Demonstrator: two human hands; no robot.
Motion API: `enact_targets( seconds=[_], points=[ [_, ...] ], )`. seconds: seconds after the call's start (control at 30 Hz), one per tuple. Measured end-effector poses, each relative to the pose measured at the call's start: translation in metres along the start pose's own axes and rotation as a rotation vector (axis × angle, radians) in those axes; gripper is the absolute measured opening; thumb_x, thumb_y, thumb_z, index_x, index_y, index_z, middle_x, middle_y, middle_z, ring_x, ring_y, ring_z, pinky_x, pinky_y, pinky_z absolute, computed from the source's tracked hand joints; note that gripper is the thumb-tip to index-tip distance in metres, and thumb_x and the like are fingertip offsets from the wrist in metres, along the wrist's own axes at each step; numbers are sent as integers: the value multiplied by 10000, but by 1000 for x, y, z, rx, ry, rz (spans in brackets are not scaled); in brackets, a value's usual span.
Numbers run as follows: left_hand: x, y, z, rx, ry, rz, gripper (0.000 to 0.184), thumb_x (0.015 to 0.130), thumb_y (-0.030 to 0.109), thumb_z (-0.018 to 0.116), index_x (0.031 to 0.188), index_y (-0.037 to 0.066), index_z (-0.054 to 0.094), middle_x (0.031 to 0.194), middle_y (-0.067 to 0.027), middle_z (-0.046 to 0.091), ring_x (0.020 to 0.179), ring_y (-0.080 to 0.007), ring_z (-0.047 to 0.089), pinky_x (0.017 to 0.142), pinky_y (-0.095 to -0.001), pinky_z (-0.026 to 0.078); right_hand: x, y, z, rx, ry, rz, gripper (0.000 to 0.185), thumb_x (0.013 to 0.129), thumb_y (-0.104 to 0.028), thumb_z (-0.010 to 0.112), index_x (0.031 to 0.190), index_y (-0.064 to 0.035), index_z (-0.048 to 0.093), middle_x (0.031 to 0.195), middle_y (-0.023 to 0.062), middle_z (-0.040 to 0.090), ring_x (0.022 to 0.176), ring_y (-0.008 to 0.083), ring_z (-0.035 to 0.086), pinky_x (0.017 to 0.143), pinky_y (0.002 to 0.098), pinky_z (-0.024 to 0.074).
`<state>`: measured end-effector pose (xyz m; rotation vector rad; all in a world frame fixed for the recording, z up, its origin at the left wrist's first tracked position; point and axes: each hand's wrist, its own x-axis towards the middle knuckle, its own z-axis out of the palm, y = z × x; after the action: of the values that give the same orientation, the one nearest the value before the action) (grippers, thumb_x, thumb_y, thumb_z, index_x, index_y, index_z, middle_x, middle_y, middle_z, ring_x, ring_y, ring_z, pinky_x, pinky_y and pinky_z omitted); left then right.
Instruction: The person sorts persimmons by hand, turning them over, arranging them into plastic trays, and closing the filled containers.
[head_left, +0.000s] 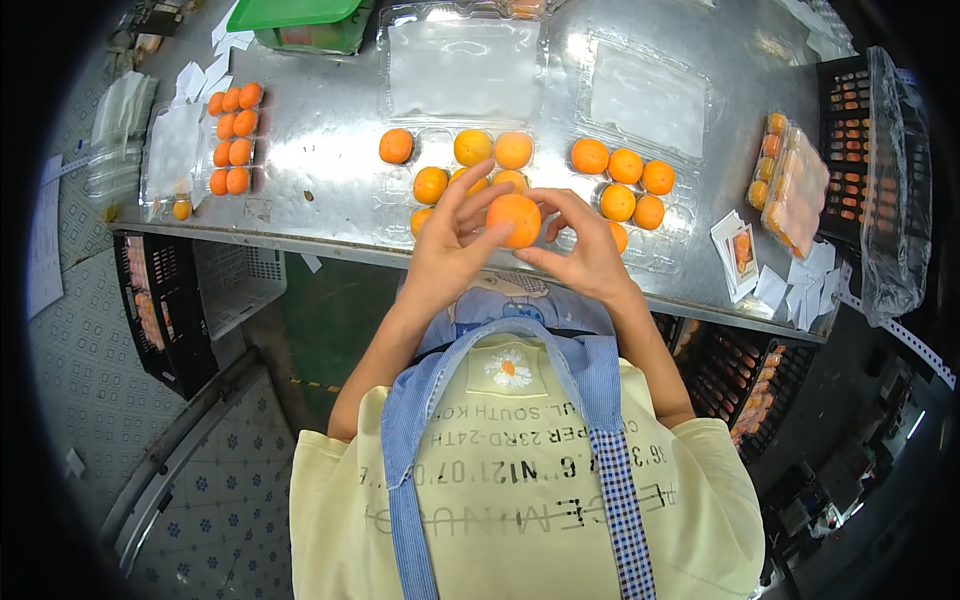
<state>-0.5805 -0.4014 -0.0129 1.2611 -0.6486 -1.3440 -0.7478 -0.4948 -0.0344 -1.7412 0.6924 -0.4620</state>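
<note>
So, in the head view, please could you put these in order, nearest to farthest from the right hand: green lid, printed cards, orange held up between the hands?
From the right hand:
1. Orange: just left, by the fingertips.
2. Printed cards: out to the right.
3. Green lid: far side, toward the left.

Bare tabletop [318, 150] leaves a left-hand lane (oranges [396, 146] in trays [394, 188] hem both sides).
</note>
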Motion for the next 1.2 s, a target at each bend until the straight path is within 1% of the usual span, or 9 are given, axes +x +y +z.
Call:
enact_targets(
  seconds=[0.27,0.43,0.57,0.63,0.83,0.9,1.0,1.1,1.2],
  points=[
    [0,-7,8,226,30,234,800,773,-39,677,1434,52,237,1310,-204,493,1207,-260,514,1005,-356,434,1,7,9,-131,182,-230,575,671,-89,779,1189,-61,531,1181,127,540,883,232,585,676,296,506],
    [-1,-7,14,381,48,374,840,750,-48,687,1439,52,216,1339,-211,450,1227,-281,494,1007,-366,432,-2,11,14,-105,265,-230,574,649,-56,782,1163,-40,527,1191,141,537,937,257,593,681,298,516],
    [-2,-5,18,266,85,249,847,748,-41,700,1439,57,220,1330,-217,453,1226,-289,492,991,-375,445,0,12,12,-254,259,-329,585,633,-73,795,1154,-40,531,1160,121,559,900,251,590,668,298,513],
    [0,-8,18,168,85,154,848,751,-27,707,1440,67,223,1332,-219,447,1214,-284,501,974,-370,458,-3,17,9,-267,220,-287,592,630,-87,805,1154,-48,533,1147,111,565,894,239,589,662,290,508],
    [4,-19,2,220,169,88,715,791,43,702,1399,71,327,1295,-160,466,1040,-225,578,858,-314,498,-19,34,-35,-231,433,13,528,649,-94,798,1114,-56,552,1066,92,575,899,212,593,673,290,499],
    [5,-20,-5,167,194,62,587,823,38,665,1347,61,401,1233,-130,503,979,-169,581,811,-274,498,-24,41,-52,-231,499,103,507,654,-97,789,1102,-57,556,1050,91,576,899,209,588,667,295,495],
    [8,-28,-11,145,211,53,479,850,22,624,1296,54,451,1171,-101,538,899,-116,577,769,-236,491,-26,39,-60,-426,393,151,540,653,-133,801,1121,-51,545,1037,84,593,917,214,598,731,320,510],
    [9,-28,-10,159,187,38,450,851,21,622,1274,52,471,1132,-92,564,876,-108,583,752,-229,485,-18,36,-54,-675,291,-35,525,631,-157,802,1089,-57,564,1017,108,603,896,269,600,745,352,499],
    [9,-28,-9,185,171,30,416,852,23,620,1248,48,496,1092,-83,589,852,-96,586,735,-222,479,-9,40,-45,-780,255,-56,511,599,-196,808,1048,-79,592,988,103,601,888,297,559,785,396,440]
  ],
)
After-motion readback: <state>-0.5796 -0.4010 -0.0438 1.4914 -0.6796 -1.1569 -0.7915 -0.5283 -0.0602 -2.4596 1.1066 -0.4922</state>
